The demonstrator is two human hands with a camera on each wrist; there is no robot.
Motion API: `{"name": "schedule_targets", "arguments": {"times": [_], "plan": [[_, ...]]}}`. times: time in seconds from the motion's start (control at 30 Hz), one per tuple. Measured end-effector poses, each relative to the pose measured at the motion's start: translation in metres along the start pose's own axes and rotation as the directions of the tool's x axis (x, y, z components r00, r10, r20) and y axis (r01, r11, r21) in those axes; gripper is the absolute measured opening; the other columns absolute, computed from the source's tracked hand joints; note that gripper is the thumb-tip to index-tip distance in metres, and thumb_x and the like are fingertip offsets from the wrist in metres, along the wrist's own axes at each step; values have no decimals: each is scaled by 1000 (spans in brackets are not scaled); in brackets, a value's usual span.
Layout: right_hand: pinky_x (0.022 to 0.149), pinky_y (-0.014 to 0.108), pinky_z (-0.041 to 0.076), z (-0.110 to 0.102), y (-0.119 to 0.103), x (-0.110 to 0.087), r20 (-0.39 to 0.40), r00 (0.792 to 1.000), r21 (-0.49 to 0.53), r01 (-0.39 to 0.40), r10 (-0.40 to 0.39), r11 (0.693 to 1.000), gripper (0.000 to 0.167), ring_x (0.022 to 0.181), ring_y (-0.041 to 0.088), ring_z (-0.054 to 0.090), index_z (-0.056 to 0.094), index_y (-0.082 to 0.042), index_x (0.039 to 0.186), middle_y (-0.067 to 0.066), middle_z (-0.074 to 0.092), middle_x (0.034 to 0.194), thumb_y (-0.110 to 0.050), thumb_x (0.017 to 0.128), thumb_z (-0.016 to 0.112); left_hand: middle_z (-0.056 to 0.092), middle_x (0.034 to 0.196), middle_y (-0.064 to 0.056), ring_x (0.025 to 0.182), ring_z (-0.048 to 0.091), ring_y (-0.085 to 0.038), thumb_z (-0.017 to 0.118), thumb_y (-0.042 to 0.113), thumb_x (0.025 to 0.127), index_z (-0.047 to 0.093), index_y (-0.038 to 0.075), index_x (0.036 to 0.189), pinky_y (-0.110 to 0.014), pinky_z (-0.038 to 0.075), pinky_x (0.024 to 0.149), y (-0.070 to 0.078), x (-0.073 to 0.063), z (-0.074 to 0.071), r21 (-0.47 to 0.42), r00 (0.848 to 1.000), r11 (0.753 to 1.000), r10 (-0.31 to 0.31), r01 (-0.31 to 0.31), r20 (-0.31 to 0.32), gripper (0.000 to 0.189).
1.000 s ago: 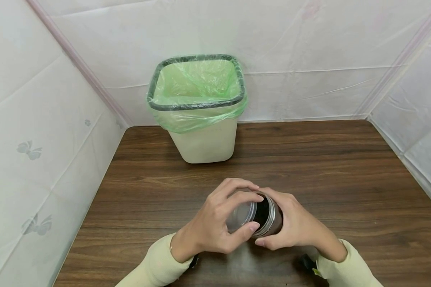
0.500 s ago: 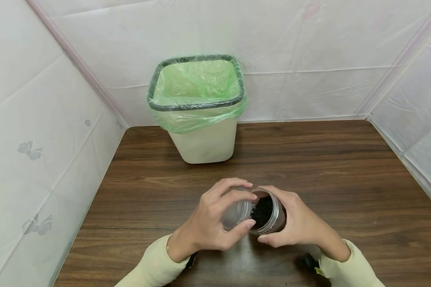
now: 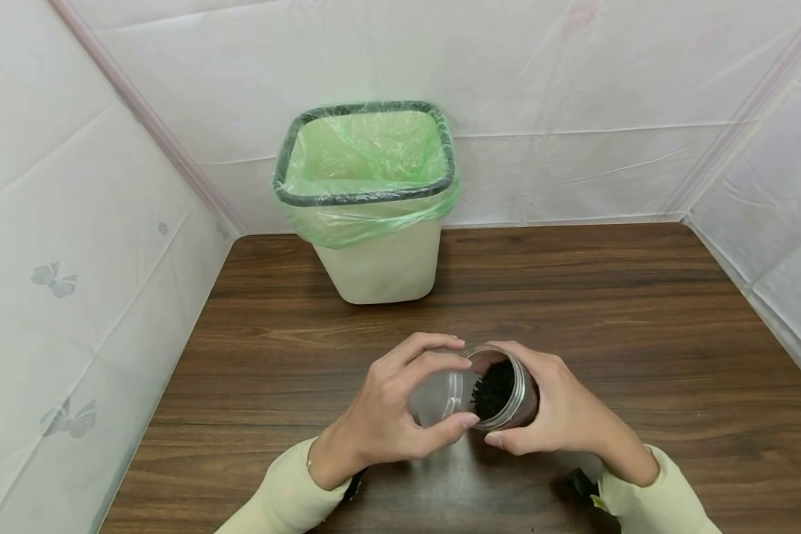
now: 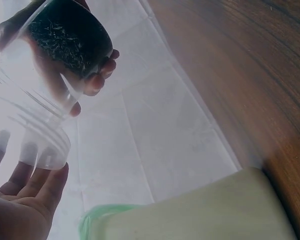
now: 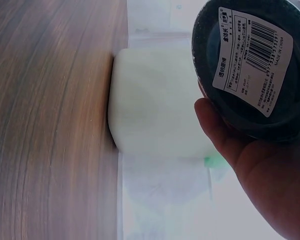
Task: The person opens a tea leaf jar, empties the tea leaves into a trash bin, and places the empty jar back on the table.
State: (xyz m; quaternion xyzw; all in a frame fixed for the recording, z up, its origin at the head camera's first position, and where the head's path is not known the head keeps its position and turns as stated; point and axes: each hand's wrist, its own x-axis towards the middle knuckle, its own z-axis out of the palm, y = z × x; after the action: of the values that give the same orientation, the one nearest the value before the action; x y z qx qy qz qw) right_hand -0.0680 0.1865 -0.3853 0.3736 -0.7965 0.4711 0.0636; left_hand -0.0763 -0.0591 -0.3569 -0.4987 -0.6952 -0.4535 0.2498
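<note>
My left hand [image 3: 387,408] grips an empty-looking clear plastic jar [image 3: 434,397], fingers and thumb curved round its side. In my right hand [image 3: 554,408] is a second clear jar [image 3: 523,400], tipped with its mouth toward the left one. Dark, shredded dry leaves [image 3: 494,389], like loose tea, lie inside it. The two rims overlap in the head view. From the left wrist, the leaf-filled jar [image 4: 72,40] sits above the clear one [image 4: 52,150], whose base rests against my left fingertips. The right wrist view shows a barcode label [image 5: 255,60] on the right jar's base.
Behind the hands stands a cream trash bin [image 3: 387,267] with a dark rim and a green plastic liner [image 3: 374,222] folded over it. The brown wooden table [image 3: 607,311] meets white sheeting [image 3: 574,170] at the back and sides.
The right hand has moved slightly right with its jar, turning it so more of the dark leaves show. The left hand has shifted a little left with the clear jar, so the mouths overlap less.
</note>
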Motion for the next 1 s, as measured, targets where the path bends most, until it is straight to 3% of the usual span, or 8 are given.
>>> {"name": "schedule_targets", "arguments": {"times": [0.33, 0.53, 1.0], "plan": [[83, 27, 54, -3, 0, -2, 6, 999, -8, -46, 46, 999, 86, 98, 13, 66, 53, -20, 139, -7, 66, 117, -32, 65, 94, 56, 119, -13, 107, 61, -26, 82, 33, 81, 66, 7, 112, -36, 53, 91, -2, -4, -1, 16, 999, 999, -30, 31, -19, 44], [83, 27, 53, -5, 0, -4, 1, 998, -33, -60, 60, 998, 88, 98, 12, 66, 52, -20, 140, -5, 67, 116, -33, 64, 94, 55, 116, -11, 105, 58, -20, 86, 34, 77, 66, 8, 111, -33, 52, 89, -3, -7, -1, 14, 997, 997, -79, 79, -4, 47], [88, 22, 50, -8, 1, -4, -19, 998, -72, -55, 54, 996, 89, 100, 12, 65, 53, -19, 140, -5, 67, 115, -35, 63, 94, 57, 115, -9, 103, 61, -15, 89, 34, 76, 65, 7, 110, -28, 53, 89, -6, -14, 1, 25, 990, 991, -135, 134, 30, 49]]}}
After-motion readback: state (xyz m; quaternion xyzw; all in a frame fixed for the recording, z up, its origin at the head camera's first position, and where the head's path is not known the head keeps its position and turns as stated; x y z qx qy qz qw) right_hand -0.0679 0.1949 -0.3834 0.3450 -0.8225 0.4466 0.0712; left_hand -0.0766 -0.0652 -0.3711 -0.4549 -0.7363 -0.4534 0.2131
